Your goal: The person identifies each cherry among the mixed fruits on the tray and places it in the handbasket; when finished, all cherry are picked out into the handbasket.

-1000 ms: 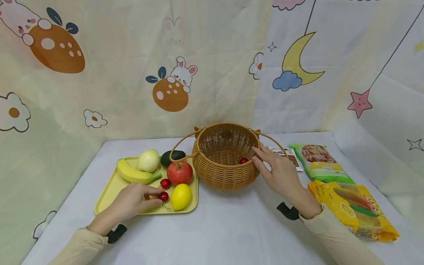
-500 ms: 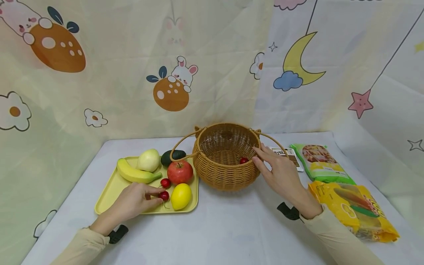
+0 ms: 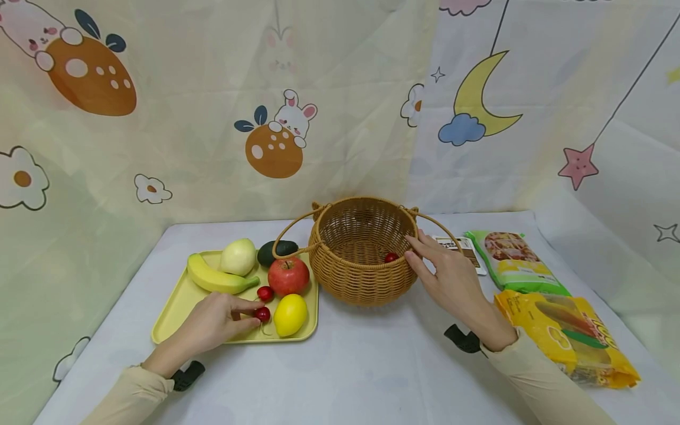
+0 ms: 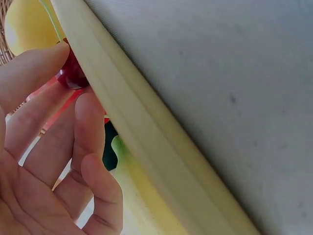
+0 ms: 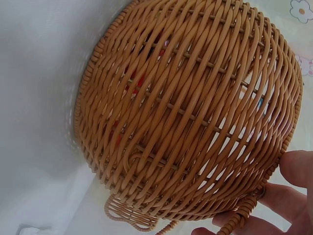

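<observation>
Fingertips of the left hand (image 3: 213, 321) pinch a cherry (image 3: 262, 314) beside the lemon (image 3: 290, 316) on the yellow tray (image 3: 179, 302); farther off, the right hand (image 3: 451, 280) grips the wicker basket (image 3: 361, 283) by its rim, with a red fruit (image 3: 391, 257), probably another cherry, inside.

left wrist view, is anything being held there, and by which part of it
Yes: the left hand pinches a cherry by its round, dark red body.

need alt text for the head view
The left hand pinches a cherry at a yellow fruit tray; the right hand holds a wicker basket by the rim. A green packet and a yellow packet lie at right.
</observation>
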Tool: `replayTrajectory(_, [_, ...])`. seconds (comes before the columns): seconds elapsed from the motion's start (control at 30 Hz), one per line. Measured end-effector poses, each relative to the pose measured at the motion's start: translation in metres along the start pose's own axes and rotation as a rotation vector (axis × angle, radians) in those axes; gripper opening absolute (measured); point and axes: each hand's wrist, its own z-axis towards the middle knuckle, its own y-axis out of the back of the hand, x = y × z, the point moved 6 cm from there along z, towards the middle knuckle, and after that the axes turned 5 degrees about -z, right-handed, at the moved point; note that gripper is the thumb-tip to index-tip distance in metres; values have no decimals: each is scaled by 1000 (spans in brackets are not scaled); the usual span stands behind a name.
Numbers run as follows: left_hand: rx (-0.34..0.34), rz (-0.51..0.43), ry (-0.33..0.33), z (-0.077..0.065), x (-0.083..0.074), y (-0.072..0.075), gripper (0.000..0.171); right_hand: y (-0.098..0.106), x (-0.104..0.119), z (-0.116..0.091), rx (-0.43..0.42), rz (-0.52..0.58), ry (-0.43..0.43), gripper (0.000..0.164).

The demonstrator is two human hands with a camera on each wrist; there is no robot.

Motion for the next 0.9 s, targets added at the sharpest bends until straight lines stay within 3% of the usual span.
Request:
replayTrajectory(0.33, [17, -12, 26, -9, 3, 14, 32, 0, 0, 0, -1, -4, -5, 42])
replayTrajectory(0.57, [-23, 3, -45, -13, -4, 41, 29, 0, 1, 0, -4, -8, -3, 42])
replayTrajectory(0.73, [12, 27, -15, -7, -10, 61, 28, 0, 1, -1, 1, -5, -6, 42])
replayTrajectory(0.9, [53, 34, -13, 8, -19, 80, 31, 0, 1, -1, 11, -3, -11, 43])
